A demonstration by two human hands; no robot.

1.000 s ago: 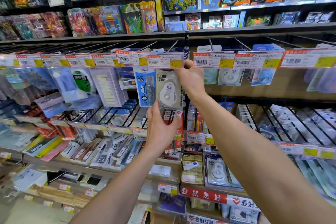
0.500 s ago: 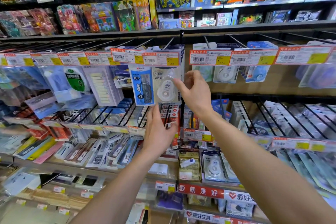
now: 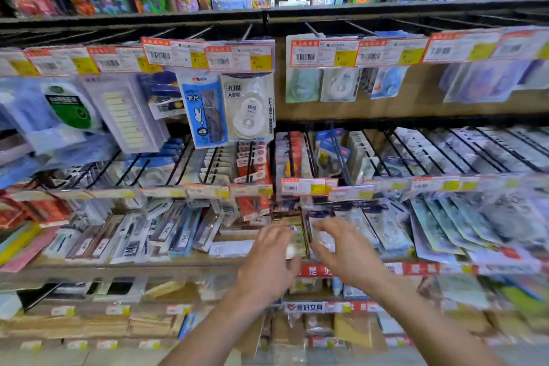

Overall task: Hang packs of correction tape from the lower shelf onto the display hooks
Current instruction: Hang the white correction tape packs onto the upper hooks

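Observation:
A white correction tape pack hangs on a display hook under the price tags, beside a blue ruler pack. Down on the lower shelf, more correction tape packs stand in a row between my hands. My left hand is at the left edge of a yellowish pack, its fingers spread and touching it. To the right, my right hand hovers with fingers apart over a clear pack. Motion blur hides any firm grip.
Hook rows with price tags run across at top and mid height. Pen and ink packs lie left on the lower shelf and flat card packs right. A red shelf strip edges the shelf front.
Both hands have dropped from the hanging pack on the upper hook down to the lower shelf. The white pack stays on its hook, released. The camera has tilted downward.

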